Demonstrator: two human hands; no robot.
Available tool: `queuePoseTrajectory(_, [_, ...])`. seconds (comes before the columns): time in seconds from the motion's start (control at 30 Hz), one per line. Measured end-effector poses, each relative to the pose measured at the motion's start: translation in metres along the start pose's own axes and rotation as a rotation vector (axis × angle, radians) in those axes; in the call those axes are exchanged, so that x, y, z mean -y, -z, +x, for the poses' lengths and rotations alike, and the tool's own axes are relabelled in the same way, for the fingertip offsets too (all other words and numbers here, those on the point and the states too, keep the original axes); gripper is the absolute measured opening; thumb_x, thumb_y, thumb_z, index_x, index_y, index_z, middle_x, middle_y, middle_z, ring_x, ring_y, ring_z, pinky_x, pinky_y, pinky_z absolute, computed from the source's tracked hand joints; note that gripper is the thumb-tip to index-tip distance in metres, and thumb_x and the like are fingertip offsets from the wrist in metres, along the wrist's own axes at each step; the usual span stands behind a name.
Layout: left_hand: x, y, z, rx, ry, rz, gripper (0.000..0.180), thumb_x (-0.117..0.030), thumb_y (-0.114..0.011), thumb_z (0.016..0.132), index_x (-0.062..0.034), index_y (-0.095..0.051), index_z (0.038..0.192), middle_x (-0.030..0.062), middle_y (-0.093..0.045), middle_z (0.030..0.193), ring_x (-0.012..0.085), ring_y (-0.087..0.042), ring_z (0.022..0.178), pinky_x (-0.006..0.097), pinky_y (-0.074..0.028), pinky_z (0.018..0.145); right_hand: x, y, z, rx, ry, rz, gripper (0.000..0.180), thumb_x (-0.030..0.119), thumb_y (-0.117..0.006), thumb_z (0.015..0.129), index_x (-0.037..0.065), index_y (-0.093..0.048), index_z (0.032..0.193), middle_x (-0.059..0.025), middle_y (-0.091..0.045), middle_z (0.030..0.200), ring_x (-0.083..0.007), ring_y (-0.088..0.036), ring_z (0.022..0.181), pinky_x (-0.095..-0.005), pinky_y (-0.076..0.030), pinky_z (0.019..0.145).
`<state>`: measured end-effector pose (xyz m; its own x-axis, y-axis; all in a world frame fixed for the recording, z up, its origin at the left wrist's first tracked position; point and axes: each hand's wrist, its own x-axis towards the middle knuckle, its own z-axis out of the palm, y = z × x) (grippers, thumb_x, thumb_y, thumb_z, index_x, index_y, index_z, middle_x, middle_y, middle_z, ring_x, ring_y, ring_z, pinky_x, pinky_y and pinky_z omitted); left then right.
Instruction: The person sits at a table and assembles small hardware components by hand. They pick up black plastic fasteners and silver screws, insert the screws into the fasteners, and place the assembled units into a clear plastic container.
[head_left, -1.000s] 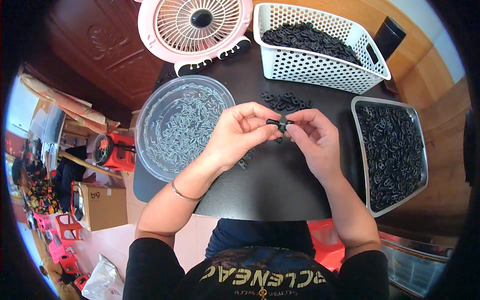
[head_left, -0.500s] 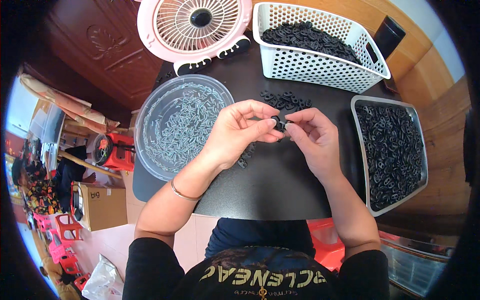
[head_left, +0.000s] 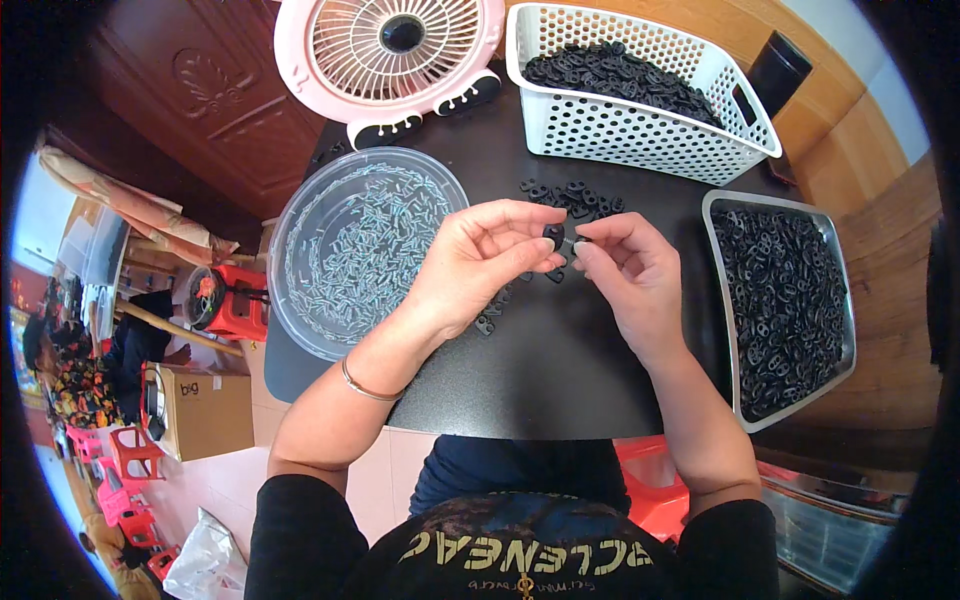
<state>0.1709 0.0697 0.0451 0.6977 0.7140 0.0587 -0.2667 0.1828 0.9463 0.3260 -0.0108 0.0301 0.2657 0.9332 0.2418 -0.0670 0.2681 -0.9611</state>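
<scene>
Centrally, above the black table (head_left: 560, 370), a small black plastic part (head_left: 553, 237) is pinched by the left hand (head_left: 478, 262) w/ thumb and forefinger pressed together on it. A small grey pin (head_left: 570, 241) is pinched by the right hand (head_left: 632, 278) fingertips, touching the part. A loose pile of black parts (head_left: 572, 198) is seen just beyond the hands. A clear round bowl of pins (head_left: 360, 250) is set at the table's left edge; a metal tray (head_left: 785, 305) at the right edge; a white perforated basket (head_left: 640, 90) at the far right corner; a pink fan (head_left: 395, 50) at the far edge.

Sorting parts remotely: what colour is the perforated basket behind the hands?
White basket, seen best in the head view.
</scene>
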Motion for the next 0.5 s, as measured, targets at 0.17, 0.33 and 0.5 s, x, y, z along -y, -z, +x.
queuePoseTrajectory(0.17, [0.0021, 0.0001, 0.0003, 0.009, -0.002, -0.025, 0.027, 0.000, -0.059, 0.081, 0.0027, -0.056, 0.107, 0.0045, -0.061, 0.084, 0.0114, -0.062, 0.075, 0.022, -0.051, 0.071, 0.0025, 0.0000, -0.0004, 0.010, -0.007, 0.021, 0.014, -0.002, -0.060, 0.079, 0.000, -0.058, 0.092, -0.0042, -0.059, 0.086, -0.0082, -0.058, 0.077, -0.0209, -0.048, 0.070])
queuePoseTrajectory(0.33, [0.0019, 0.0009, -0.0008, 0.013, -0.024, 0.065, 0.025, 0.000, -0.060, 0.081, 0.0024, -0.058, 0.106, 0.0050, -0.062, 0.083, 0.0097, -0.060, 0.073, 0.021, -0.050, 0.069, 0.0037, -0.0005, -0.0003, -0.005, -0.030, 0.005, 0.013, -0.001, -0.061, 0.079, 0.000, -0.057, 0.091, -0.0047, -0.060, 0.084, -0.0081, -0.058, 0.075, -0.0210, -0.049, 0.069])
queuePoseTrajectory(0.5, [-0.0005, -0.0027, -0.0016, 0.007, -0.029, 0.129, 0.023, -0.002, -0.060, 0.081, 0.0022, -0.060, 0.103, 0.0047, -0.064, 0.080, 0.0076, -0.058, 0.072, 0.020, -0.048, 0.067, 0.0041, -0.0008, -0.0004, 0.010, -0.044, 0.021, 0.015, 0.000, -0.062, 0.079, 0.000, -0.056, 0.093, -0.0046, -0.060, 0.083, -0.0081, -0.058, 0.074, -0.0208, -0.050, 0.068])
